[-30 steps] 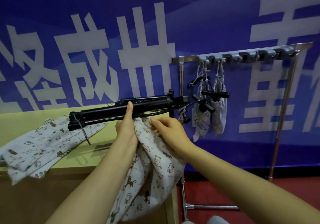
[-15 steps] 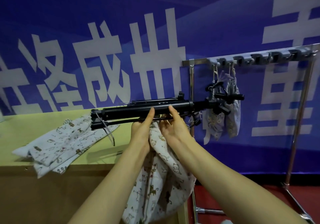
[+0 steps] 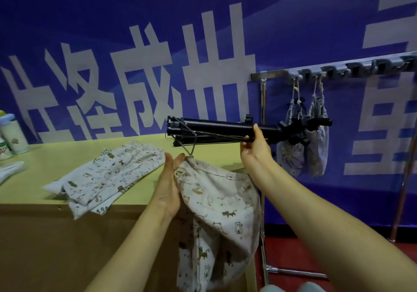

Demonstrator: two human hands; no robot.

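The right hand, arm stretched forward, grips the folded tripod level above the table edge (fingers curled round its tube), while the upturned left hand pinches the hanging bag.

Left hand, right hand, forearms bare — pale blue-grey clothing below.

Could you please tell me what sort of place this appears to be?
Probably a staged workstation in a hall or studio, not a home: a wall-wide blue banner with large white characters, a metal rack with hung drawstring bags, and a plain table bearing spare printed bags.
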